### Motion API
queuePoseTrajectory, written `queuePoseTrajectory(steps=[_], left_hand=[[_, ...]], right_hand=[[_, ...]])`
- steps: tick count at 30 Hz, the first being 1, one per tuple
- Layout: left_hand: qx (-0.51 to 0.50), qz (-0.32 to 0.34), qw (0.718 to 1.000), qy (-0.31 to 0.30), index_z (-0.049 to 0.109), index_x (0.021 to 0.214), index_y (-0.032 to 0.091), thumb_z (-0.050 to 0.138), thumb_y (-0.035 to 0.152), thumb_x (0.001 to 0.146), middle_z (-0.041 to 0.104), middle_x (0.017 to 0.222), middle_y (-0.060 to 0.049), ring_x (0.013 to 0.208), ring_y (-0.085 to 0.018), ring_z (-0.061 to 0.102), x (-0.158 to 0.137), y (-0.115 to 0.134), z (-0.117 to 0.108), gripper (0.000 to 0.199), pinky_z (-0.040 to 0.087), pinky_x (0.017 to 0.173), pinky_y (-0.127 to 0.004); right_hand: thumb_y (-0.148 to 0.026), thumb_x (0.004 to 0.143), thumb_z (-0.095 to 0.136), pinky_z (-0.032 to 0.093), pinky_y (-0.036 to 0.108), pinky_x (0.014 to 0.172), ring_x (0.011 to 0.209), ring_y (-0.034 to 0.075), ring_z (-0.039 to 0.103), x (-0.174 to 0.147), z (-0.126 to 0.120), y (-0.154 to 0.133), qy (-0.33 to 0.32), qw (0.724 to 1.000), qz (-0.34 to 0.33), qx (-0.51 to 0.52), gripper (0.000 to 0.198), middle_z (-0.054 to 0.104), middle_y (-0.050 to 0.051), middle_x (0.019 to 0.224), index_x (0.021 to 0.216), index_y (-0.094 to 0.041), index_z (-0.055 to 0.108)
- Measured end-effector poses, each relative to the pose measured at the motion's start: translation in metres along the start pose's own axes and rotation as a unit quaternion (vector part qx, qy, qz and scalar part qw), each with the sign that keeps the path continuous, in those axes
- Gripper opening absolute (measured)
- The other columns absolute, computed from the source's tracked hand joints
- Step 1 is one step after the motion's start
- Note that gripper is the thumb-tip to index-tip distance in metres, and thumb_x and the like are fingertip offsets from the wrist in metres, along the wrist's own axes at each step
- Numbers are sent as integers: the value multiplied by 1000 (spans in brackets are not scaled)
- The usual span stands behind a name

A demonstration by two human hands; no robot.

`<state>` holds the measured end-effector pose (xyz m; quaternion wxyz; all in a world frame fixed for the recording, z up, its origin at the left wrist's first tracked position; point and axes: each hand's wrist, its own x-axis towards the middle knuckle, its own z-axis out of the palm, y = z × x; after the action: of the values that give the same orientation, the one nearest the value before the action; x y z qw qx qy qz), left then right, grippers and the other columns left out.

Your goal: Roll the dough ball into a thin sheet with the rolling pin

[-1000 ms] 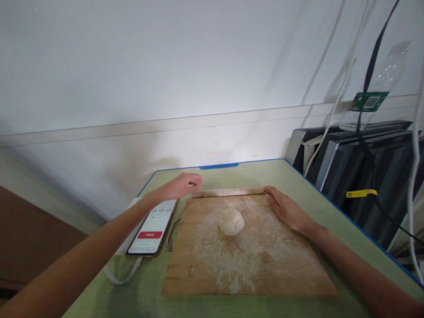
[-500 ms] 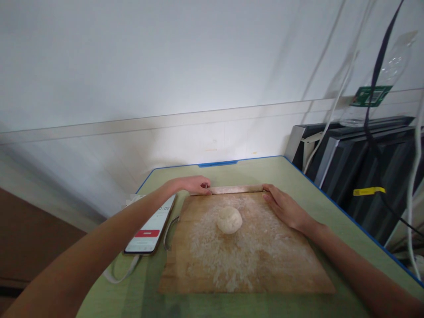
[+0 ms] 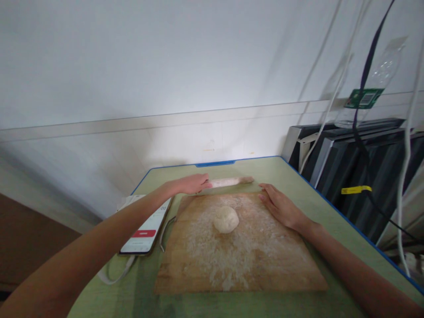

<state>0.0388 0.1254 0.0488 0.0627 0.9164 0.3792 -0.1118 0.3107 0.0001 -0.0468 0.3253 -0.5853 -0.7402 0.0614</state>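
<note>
**My left hand (image 3: 195, 183) has the rolling pin (image 3: 228, 181)**

On the board (image 3: 288, 269), the dough ball (image 3: 225, 219) looks soft and easy to squash; I'd cup it from below. At the board's far right corner, my right hand (image 3: 281, 207) is loosely spread, holding nothing. I can't tell if it touches wood. Past the board's far edge, my left fingers wrap the pin, hiding its left end. It looks stiff, light, maybe slippery; best held by its ends.
</note>
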Motion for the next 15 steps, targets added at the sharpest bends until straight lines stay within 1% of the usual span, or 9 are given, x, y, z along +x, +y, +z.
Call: queuePoseTrajectory(steps=[3,5,8,11,15], left_hand=[[25,-16,998,49,53,99,13,33,42,95,61,82,-7,74,-20,57,-14,4,-4,35,41,63,-30],[36,-27,997,70,52,97,16,35,46,93,61,80,-6,74,-22,58,-25,5,-5,35,37,61,-28],[46,-48,994,88,53,92,18,40,50,90,62,84,-7,80,-24,59,-47,4,-1,34,37,64,-28],[48,-82,991,98,52,89,18,37,49,91,63,87,-8,83,-24,60,-70,10,11,34,38,66,-29],[39,-139,984,102,50,88,18,31,45,94,65,84,-10,79,-25,63,-95,29,33,33,39,63,-30]], right_hand=[[-40,92,29,39,45,101,114,26,53,0,-1,-1,2,1000,-6,-3,39,56,15,120,120,-17,44],[-40,92,30,40,45,100,113,25,54,0,-1,-2,4,1000,-7,-5,39,57,15,120,120,-18,44],[-40,92,31,40,45,100,113,25,54,-1,-2,-3,7,1000,-6,-8,38,57,15,119,121,-18,45],[-40,92,31,41,46,98,113,26,54,-1,-2,-3,8,1000,-6,-12,39,57,14,119,121,-19,45],[-42,92,31,42,47,98,113,26,54,-1,0,0,3,1000,-5,-18,41,57,15,120,122,-18,45]])
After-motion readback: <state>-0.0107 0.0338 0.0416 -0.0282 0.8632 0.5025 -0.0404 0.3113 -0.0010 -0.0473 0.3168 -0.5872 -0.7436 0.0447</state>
